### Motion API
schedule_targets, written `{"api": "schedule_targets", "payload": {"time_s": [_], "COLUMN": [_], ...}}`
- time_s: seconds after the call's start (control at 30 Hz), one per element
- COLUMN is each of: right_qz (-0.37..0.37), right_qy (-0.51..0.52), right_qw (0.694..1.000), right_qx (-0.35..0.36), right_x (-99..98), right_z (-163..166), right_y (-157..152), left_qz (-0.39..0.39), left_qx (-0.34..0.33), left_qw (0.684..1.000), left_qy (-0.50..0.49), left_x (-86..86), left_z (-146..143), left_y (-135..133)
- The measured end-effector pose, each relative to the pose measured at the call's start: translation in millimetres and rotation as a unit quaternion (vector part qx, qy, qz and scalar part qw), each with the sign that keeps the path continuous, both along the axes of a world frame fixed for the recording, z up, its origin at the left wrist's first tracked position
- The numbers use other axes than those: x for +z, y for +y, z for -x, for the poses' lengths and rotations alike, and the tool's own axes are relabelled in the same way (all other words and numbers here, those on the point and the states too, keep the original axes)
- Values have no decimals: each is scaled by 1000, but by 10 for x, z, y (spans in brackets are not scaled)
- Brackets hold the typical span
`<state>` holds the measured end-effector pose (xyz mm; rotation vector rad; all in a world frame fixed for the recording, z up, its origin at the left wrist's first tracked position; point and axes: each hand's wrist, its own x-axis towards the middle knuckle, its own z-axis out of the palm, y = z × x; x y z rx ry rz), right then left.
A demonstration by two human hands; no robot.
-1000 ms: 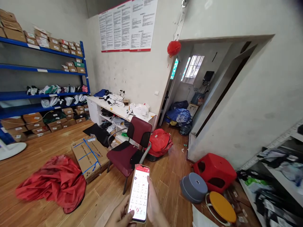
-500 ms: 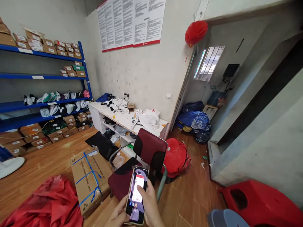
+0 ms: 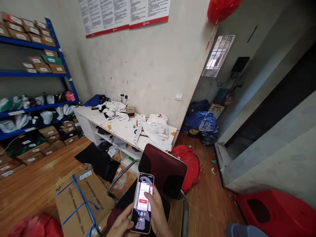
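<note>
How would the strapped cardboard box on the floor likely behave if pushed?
The flat brown cardboard box with blue straps would probably slide rather than tip: it lies low and broad on smooth wooden floorboards. The crossed straps suggest some weight.

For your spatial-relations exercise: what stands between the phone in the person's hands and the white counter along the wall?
In the head view, a maroon chair stands between the phone and the white counter; its backrest rises just beyond the phone's top edge.
</note>
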<state>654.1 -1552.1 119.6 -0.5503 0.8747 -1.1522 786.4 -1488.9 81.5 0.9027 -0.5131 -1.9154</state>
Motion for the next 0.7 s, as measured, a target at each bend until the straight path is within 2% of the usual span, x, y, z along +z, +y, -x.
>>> {"api": "schedule_targets", "payload": {"time_s": [0.17, 0.33, 0.5, 0.63, 0.7], "right_qz": [-10, -32, -59, -94, -101], "right_qy": [21, 27, 30, 21, 7], "right_qw": [997, 990, 978, 964, 957], "right_qx": [-74, -136, -199, -248, -273], "right_x": [-78, -14, 45, 45, 39], "right_z": [-306, -596, -763, -778, -768], "right_y": [-479, -849, -1048, -1140, -1180], "left_qz": [7, -30, -33, 14, 17], "left_qx": [-78, -152, -198, -266, -271], "left_qw": [996, 985, 979, 964, 962], "left_qy": [53, 75, 32, 9, 6], "left_x": [-39, -53, -91, -143, -165], "left_z": [-339, -700, -925, -935, -900], "left_y": [-706, -1272, -1681, -1916, -1989]}}
